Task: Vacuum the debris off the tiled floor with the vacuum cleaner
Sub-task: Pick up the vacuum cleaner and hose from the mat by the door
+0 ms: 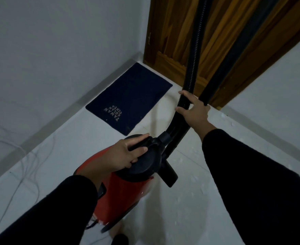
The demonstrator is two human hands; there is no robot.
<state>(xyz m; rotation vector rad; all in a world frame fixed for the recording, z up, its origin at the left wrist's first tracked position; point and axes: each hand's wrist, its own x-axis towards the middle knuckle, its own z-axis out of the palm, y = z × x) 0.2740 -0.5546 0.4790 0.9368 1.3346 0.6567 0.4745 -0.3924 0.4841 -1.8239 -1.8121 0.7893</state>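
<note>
A red vacuum cleaner (124,197) with a black top stands on the white tiled floor (190,200) in front of me. My left hand (128,154) grips the black handle on its top. A ribbed black hose (193,55) rises from the top and runs up past the door. My right hand (193,110) is closed around the hose and a smooth black tube (221,73) beside it. The black floor nozzle (168,172) pokes out just right of the vacuum body. Small pale specks of debris (179,198) are scattered on the tiles to the right.
A dark blue doormat (133,96) with pale lettering lies in the corner by a wooden door (172,41). White walls close in on the left and right. Thin cables (23,167) trail along the floor at the left wall.
</note>
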